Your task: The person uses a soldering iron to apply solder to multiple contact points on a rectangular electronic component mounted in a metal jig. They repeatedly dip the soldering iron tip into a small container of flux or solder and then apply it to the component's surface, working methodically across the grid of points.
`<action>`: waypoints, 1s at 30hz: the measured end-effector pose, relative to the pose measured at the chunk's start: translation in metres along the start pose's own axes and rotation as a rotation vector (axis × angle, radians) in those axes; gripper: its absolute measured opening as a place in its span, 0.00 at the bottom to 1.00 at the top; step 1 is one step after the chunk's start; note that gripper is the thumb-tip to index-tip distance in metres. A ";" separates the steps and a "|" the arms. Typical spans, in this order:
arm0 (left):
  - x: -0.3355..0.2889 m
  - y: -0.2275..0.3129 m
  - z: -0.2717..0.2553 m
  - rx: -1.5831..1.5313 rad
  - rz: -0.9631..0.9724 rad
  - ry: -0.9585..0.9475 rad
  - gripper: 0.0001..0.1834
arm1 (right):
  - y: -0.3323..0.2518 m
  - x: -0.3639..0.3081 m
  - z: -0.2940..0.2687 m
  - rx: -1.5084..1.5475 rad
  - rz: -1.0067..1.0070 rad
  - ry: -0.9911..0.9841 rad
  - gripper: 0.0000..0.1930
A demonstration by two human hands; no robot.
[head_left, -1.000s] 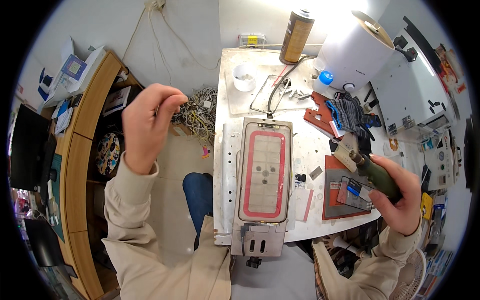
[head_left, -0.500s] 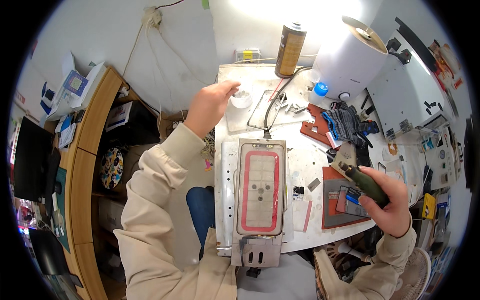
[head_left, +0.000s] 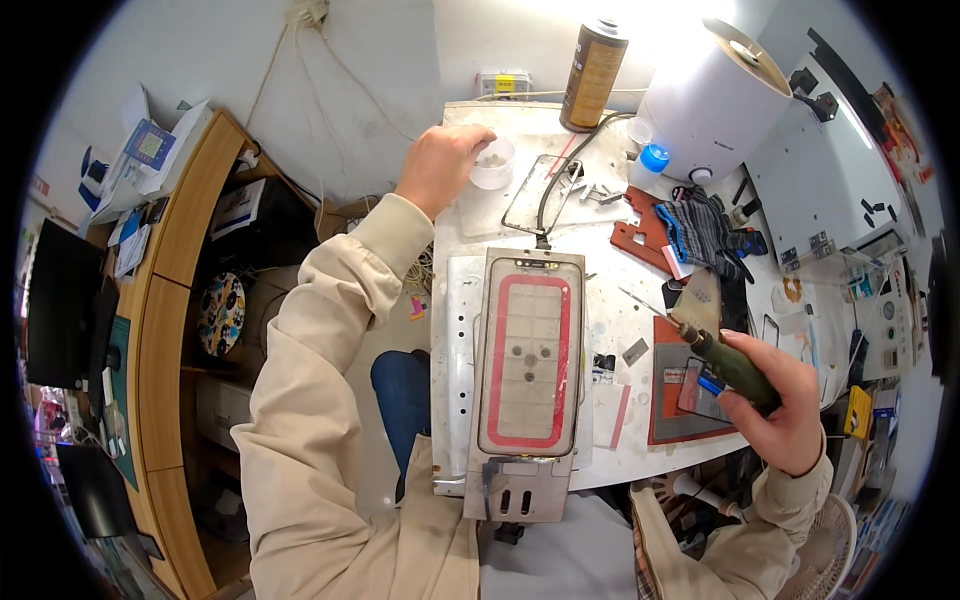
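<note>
At the far side of the table, my left hand (head_left: 442, 168) has its fingertips pinched together at the rim of a small white cup (head_left: 493, 177). A few pale pieces lie inside the cup; whether the fingers hold anything is hidden. My right hand (head_left: 780, 400) is wrapped round a dark green handheld tool (head_left: 738, 370) with a thin metal shaft pointing up and left. Between my hands lies a metal heating plate (head_left: 530, 490) with a cable from its far end. On it rests a phone-shaped frame (head_left: 485, 350) with a red rectangular outline.
Beyond the plate are a thin phone frame (head_left: 520, 222), a brown spray can (head_left: 594, 75), a blue-capped bottle (head_left: 652, 162) and a large white cylindrical device (head_left: 710, 110). To the right lie grey gloves (head_left: 700, 235) and a red-grey mat (head_left: 665, 420). A wooden shelf (head_left: 165, 330) stands left.
The whole view has shifted slightly. My left hand stays at the white cup with its fingertips now at the rim. The green tool's thin shaft shows more clearly.
</note>
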State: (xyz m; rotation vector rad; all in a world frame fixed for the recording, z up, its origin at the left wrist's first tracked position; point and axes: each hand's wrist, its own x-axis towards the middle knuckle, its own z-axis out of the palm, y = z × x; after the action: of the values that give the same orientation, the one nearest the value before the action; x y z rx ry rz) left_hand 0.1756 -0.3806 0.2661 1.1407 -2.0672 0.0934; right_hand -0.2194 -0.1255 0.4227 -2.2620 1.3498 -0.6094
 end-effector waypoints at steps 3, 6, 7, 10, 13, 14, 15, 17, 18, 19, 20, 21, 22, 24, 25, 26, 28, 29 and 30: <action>-0.004 0.002 -0.008 -0.040 -0.019 0.052 0.07 | -0.001 0.001 -0.001 -0.026 -0.037 -0.021 0.29; -0.007 0.028 -0.036 -0.147 -0.192 -0.027 0.10 | 0.000 0.001 0.000 -0.048 -0.062 -0.026 0.31; -0.011 0.041 -0.051 -0.190 -0.274 -0.074 0.11 | 0.000 0.002 0.000 -0.051 -0.073 -0.024 0.32; -0.036 0.073 -0.085 -0.329 -0.228 0.011 0.15 | -0.005 0.002 0.001 -0.025 -0.026 -0.029 0.32; -0.070 0.105 -0.118 -0.446 -0.035 0.001 0.19 | -0.001 0.005 0.006 -0.060 -0.050 -0.010 0.33; -0.080 0.110 -0.129 -0.429 0.110 -0.014 0.20 | -0.002 0.007 0.005 -0.112 -0.068 0.004 0.33; -0.089 0.117 -0.141 -0.411 0.188 -0.080 0.25 | 0.000 0.011 0.006 -0.160 -0.097 0.018 0.33; -0.102 0.131 -0.152 -0.390 0.300 -0.161 0.33 | 0.000 0.015 0.005 -0.237 -0.115 0.039 0.33; -0.106 0.138 -0.155 -0.369 0.328 -0.176 0.35 | 0.002 0.018 0.004 -0.254 -0.120 0.047 0.33; -0.110 0.142 -0.156 -0.348 0.356 -0.188 0.38 | 0.003 0.019 0.004 -0.274 -0.127 0.054 0.33; -0.112 0.144 -0.155 -0.333 0.361 -0.204 0.40 | 0.003 0.020 0.003 -0.290 -0.140 0.053 0.33; -0.114 0.145 -0.154 -0.318 0.366 -0.221 0.43 | 0.003 0.021 0.003 -0.305 -0.154 0.052 0.33; -0.114 0.146 -0.153 -0.299 0.368 -0.240 0.45 | 0.003 0.022 0.004 -0.316 -0.169 0.051 0.33; -0.114 0.148 -0.150 -0.278 0.383 -0.238 0.48 | -0.001 0.026 0.003 -0.324 -0.158 0.041 0.32; -0.114 0.149 -0.149 -0.268 0.392 -0.232 0.48 | -0.003 0.027 0.003 -0.326 -0.153 0.037 0.32; -0.114 0.150 -0.148 -0.257 0.400 -0.226 0.48 | -0.004 0.030 0.003 -0.342 -0.159 0.038 0.32; -0.112 0.150 -0.147 -0.279 0.388 -0.231 0.48 | -0.004 0.034 0.004 -0.371 -0.172 0.037 0.32; -0.111 0.150 -0.146 -0.289 0.381 -0.233 0.48 | -0.004 0.036 0.004 -0.382 -0.177 0.029 0.32; -0.111 0.151 -0.147 -0.291 0.376 -0.237 0.48 | -0.005 0.037 0.005 -0.392 -0.181 0.020 0.31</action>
State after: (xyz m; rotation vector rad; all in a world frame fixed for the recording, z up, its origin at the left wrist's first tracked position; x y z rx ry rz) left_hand 0.1823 -0.1549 0.3404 0.6028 -2.3907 -0.1652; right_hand -0.1975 -0.1557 0.4268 -2.7203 1.3804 -0.4554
